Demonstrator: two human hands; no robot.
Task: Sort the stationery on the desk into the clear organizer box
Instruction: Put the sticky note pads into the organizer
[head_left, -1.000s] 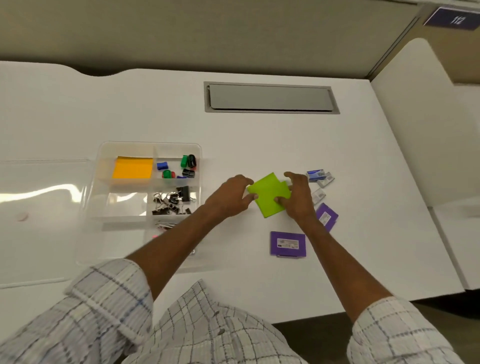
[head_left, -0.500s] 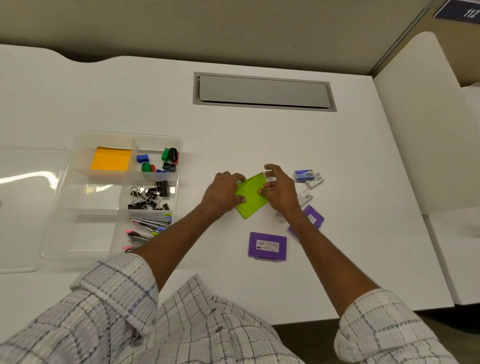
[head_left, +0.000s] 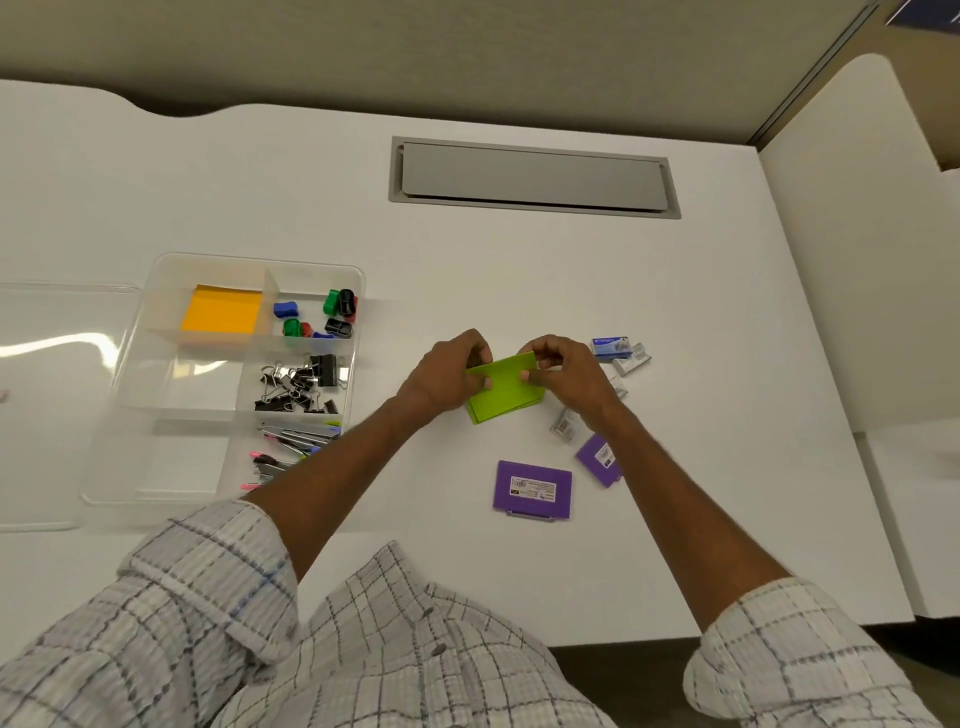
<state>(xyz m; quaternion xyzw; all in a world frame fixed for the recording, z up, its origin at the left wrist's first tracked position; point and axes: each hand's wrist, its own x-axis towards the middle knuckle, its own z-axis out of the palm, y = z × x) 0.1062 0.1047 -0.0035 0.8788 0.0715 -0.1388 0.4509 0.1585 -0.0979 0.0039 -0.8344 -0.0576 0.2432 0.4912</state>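
Note:
Both hands hold a stack of green sticky notes (head_left: 503, 392) above the desk's middle. My left hand (head_left: 448, 375) pinches its left edge and my right hand (head_left: 567, 375) pinches its top right corner. The clear organizer box (head_left: 156, 387) sits to the left. Its compartments hold orange sticky notes (head_left: 222, 309), coloured clips (head_left: 317, 314), black binder clips (head_left: 301, 383) and pens (head_left: 291, 447). Two purple cases (head_left: 533, 489) (head_left: 598, 458) and small staple boxes (head_left: 612, 347) lie on the desk to the right.
The box's clear lid (head_left: 47, 405) lies flat at the far left. A grey cable hatch (head_left: 532, 178) is set into the white desk (head_left: 675, 291) behind the hands. A white divider panel (head_left: 852, 249) borders the desk on the right.
Both hands have lifted the green sticky notes off the desk and tilted the stack up on its edge. The view has shifted slightly.

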